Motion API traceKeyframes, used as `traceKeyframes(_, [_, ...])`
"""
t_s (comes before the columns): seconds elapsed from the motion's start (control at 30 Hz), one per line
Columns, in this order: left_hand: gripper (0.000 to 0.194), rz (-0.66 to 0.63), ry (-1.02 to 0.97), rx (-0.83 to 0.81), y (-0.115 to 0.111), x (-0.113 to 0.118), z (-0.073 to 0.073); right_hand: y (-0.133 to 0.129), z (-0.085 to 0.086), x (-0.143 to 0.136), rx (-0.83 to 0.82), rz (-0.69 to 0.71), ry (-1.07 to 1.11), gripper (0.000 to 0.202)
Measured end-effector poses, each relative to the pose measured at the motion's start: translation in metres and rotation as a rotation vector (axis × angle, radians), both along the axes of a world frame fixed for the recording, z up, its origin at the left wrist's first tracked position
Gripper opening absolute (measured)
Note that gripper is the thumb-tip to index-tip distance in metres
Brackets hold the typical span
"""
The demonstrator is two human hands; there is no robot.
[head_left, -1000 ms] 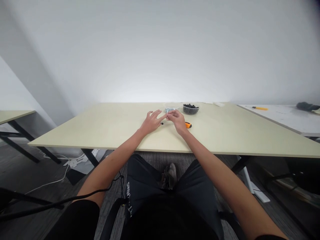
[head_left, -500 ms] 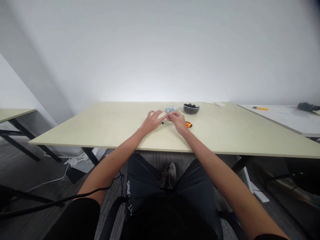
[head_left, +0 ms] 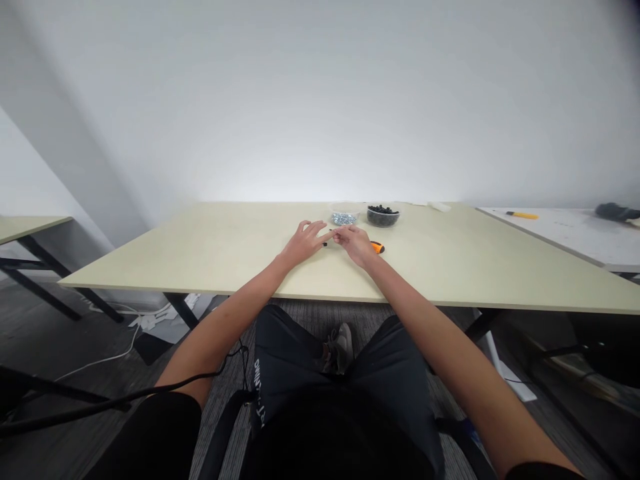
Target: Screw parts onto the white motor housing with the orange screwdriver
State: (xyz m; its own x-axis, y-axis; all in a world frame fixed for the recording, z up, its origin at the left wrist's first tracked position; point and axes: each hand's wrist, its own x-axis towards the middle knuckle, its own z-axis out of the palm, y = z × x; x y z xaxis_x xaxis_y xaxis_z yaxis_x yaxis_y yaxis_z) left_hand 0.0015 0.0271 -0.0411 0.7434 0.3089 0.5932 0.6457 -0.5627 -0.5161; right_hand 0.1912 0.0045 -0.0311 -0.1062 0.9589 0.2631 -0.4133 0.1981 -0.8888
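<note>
My left hand [head_left: 305,242] rests low over the table, its fingers spread and one stretched toward the right hand. My right hand [head_left: 354,243] is closed in a pinch at that fingertip; whatever it holds is too small to make out. Close beside the left hand is a small black piece [head_left: 325,244]. An orange and black handle [head_left: 377,247] lies partly hidden behind my right hand. Just beyond the hands stand a clear bowl of small silvery metal parts [head_left: 344,219] and a clear bowl of small black parts [head_left: 383,217].
The pale table [head_left: 230,247] runs along a white wall. To the right, a white-topped table [head_left: 565,233] bears a yellow and black tool [head_left: 522,215] and a dark object [head_left: 616,212]. A white item [head_left: 439,207] lies at the back edge. A black cable [head_left: 150,393] crosses near my left arm.
My right hand has shifted very slightly at the left fingertip. Both hands otherwise stay in place, and the bowls have not moved.
</note>
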Motion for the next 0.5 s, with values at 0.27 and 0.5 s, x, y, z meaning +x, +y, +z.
traceKeyframes(0.27, [0.055,-0.038,-0.011,0.017,0.0001,0.001,0.0,0.0034,-0.0022,0.0012,-0.085,0.066,0.067,0.018])
traceKeyframes(0.5, [0.056,-0.053,-0.022,0.003,0.0002,0.0021,-0.0004,0.0091,-0.0039,0.0015,-0.183,0.093,0.135,0.011])
